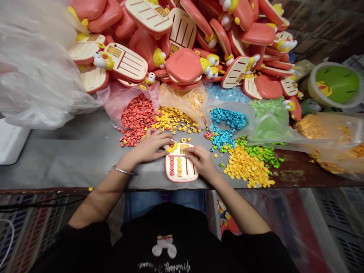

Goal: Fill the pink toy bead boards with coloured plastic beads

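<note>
My left hand reaches over the top left corner of a cream toy calculator panel, its fingertips at a yellow duck-shaped piece. My right hand rests on the panel's right side, and its fingers hide part of that side. Rows of red and yellow keys sit in the panel's left half. A red key pile and a yellow key pile lie just beyond my left hand. Blue keys lie beyond my right hand.
A large heap of coral and cream toy shells with yellow duck parts fills the back. Loose yellow and green keys lie to the right on the grey table. Plastic bags and a tape roll stand at the sides.
</note>
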The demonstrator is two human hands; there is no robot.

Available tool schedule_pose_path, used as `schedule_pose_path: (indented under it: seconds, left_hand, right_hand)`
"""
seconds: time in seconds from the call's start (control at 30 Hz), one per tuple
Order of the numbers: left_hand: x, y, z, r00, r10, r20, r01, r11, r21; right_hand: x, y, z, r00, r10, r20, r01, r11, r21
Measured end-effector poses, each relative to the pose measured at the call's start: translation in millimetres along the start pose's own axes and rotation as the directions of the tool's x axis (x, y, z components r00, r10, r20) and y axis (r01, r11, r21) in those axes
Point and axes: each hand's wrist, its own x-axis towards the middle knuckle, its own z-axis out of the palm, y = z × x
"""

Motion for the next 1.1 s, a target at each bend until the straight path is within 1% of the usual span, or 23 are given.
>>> schedule_pose_path:
  seconds: [0.03,0.07,0.13,0.17,0.2,0.23,0.27,0.3,0.33,0.37,0.4,0.47,0.53,0.63,0.7,0.77,0.87,0.97,1.1]
  left_hand:
    - [0,0,0.1,1.0,-0.004,0.0,0.004,1.0,-0.005]
    - [0,0,0.1,1.0,-0.008,0.001,0.008,1.0,-0.011]
    - [0,-1,0.3,1.0,-0.011,0.0,0.011,1.0,-0.024]
    - [0,-1,0.3,1.0,-0.011,-0.004,0.011,1.0,-0.028]
    - [0,-1,0.4,1.0,-0.01,-0.006,0.01,0.999,-0.031]
    - [0,-2,0.6,1.0,-0.008,-0.008,0.008,0.999,-0.031]
    - [0,-2,0.7,1.0,-0.006,-0.008,0.005,1.0,-0.029]
    - [0,-2,0.7,1.0,-0.003,-0.008,0.002,1.0,-0.026]
    - [0,-2,0.8,1.0,0.0,-0.007,0.0,1.0,-0.023]
    - [0,-2,0.8,1.0,0.002,-0.007,-0.002,1.0,-0.022]
    - [0,-2,0.7,1.0,0.002,-0.006,-0.002,1.0,-0.022]
    - [0,-1,0.4,1.0,-0.002,-0.005,0.002,1.0,-0.027]
    - [0,-1,0.0,1.0,-0.007,0.001,0.007,1.0,-0.028]
    - [0,-1,-0.1,1.0,-0.004,0.014,0.004,1.0,-0.019]
    - [0,-1,0.3,1.0,0.0,0.013,0.0,1.0,-0.014]
    - [0,-2,0.9,1.0,0.004,0.006,-0.004,1.0,-0.013]
    - [0,-3,1.1,1.0,0.013,0.001,-0.013,1.0,-0.013]
    - [0,-2,0.3,1.0,0.015,0.0,-0.015,1.0,-0.001]
    - [0,-1,-0.6,1.0,0.004,0.004,-0.004,1.0,0.013]
  right_hand:
    - [1,-3,0,1.0,-0.011,0.027,0.011,1.0,0.004]
    - [0,-6,-3,0.996,-0.033,0.084,0.032,0.999,0.012]
    - [-4,-10,-14,0.968,-0.092,0.232,0.08,0.995,0.061]
    - [-7,-10,-20,0.955,-0.107,0.278,0.085,0.992,0.091]
    - [-11,-9,-28,0.955,-0.097,0.278,0.07,0.992,0.106]
    - [-15,-6,-34,0.972,-0.06,0.226,0.04,0.995,0.095]
    - [-18,-1,-40,0.991,-0.006,0.132,-0.001,0.999,0.053]
    - [-20,4,-44,0.999,0.046,0.021,-0.046,0.999,-0.015]
    - [-21,10,-47,0.994,0.079,-0.07,-0.085,0.992,-0.098]
    - [-20,16,-48,0.988,0.09,-0.122,-0.111,0.977,-0.181]
    - [-19,21,-48,0.987,0.087,-0.132,-0.119,0.96,-0.254]
    - [-15,27,-45,0.994,0.074,-0.078,-0.095,0.941,-0.323]
    - [-10,26,-41,0.996,0.073,-0.046,-0.083,0.958,-0.276]
    - [-1,17,-36,0.994,0.104,-0.035,-0.107,0.99,-0.093]
    - [9,13,-32,0.994,0.109,0.006,-0.109,0.994,-0.029]
    - [19,13,-27,0.995,0.095,0.03,-0.093,0.994,-0.049]
    - [28,17,-19,0.997,0.083,-0.001,-0.082,0.991,-0.106]
    - [20,18,-16,0.999,0.045,-0.013,-0.047,0.988,-0.147]
    - [-3,13,-20,1.0,-0.002,0.005,0.002,0.989,-0.145]
